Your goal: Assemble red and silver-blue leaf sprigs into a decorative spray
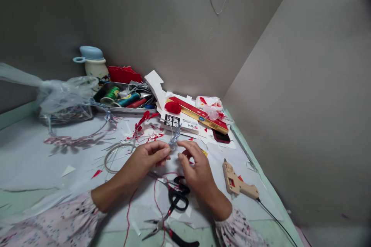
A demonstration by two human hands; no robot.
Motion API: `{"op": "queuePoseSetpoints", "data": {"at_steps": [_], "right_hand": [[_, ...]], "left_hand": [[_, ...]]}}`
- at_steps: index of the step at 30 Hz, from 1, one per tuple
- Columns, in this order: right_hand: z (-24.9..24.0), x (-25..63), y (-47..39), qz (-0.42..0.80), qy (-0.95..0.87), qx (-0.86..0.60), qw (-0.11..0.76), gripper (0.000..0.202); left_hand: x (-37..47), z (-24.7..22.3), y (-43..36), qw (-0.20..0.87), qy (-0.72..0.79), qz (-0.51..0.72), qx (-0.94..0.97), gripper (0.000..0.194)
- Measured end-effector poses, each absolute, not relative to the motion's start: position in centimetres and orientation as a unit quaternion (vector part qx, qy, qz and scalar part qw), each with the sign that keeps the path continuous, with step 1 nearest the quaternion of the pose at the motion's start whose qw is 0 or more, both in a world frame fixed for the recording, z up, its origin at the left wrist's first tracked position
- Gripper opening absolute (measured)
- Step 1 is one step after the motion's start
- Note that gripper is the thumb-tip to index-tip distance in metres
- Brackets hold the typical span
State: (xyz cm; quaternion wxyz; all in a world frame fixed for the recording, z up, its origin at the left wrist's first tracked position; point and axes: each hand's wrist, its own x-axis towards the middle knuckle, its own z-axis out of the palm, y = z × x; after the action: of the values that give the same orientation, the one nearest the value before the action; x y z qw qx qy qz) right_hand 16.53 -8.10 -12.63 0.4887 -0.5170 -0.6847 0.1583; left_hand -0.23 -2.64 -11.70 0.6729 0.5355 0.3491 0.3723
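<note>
My left hand pinches the lower end of a small blue-grey sprig, which points up and slightly right. Thin wire rises beside the sprig. Just to its right is my right hand, thumb and index finger apart, with nothing visible between them. Below my hands lie black-handled scissors and pliers with red and black handles. Red thread runs over the tools. A wire hoop lies left of my left hand.
A beige glue gun with a cord lies at right. Behind are a metal tray of thread spools, a red-gold box, a phone and a bottle. A plastic bag and decorated hoop sit at left.
</note>
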Motion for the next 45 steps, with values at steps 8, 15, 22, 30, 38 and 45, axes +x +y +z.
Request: {"op": "queuePoseSetpoints", "data": {"at_steps": [8, 15, 22, 30, 38, 45], "right_hand": [[-12.9, 14.9, -7.6, 0.381, -0.626, -0.458, 0.503, 0.053], [-13.4, 15.0, -7.4, 0.31, -0.626, -0.513, 0.498, 0.014], [-13.1, 15.4, -7.4, 0.2, -0.643, -0.529, 0.516, 0.011], [-12.8, 14.9, -7.8, 0.382, -0.602, -0.457, 0.531, 0.031], [-11.6, 14.8, -8.0, 0.403, -0.564, -0.46, 0.555, 0.013], [-9.1, 17.0, -8.2, 0.256, -0.464, -0.452, 0.717, 0.013]], "left_hand": [[-0.3, -11.9, -2.6, 0.779, 0.264, 0.366, 0.435, 0.019], [-0.4, -11.9, -2.3, 0.78, 0.274, 0.392, 0.403, 0.021], [-0.5, -12.0, -2.4, 0.737, 0.308, 0.416, 0.434, 0.022], [-0.8, -11.9, -2.8, 0.7, 0.326, 0.397, 0.495, 0.02], [-0.7, -11.3, -2.8, 0.668, 0.332, 0.395, 0.537, 0.022], [-1.4, -11.4, -0.9, 0.415, 0.459, 0.413, 0.668, 0.043]]}}
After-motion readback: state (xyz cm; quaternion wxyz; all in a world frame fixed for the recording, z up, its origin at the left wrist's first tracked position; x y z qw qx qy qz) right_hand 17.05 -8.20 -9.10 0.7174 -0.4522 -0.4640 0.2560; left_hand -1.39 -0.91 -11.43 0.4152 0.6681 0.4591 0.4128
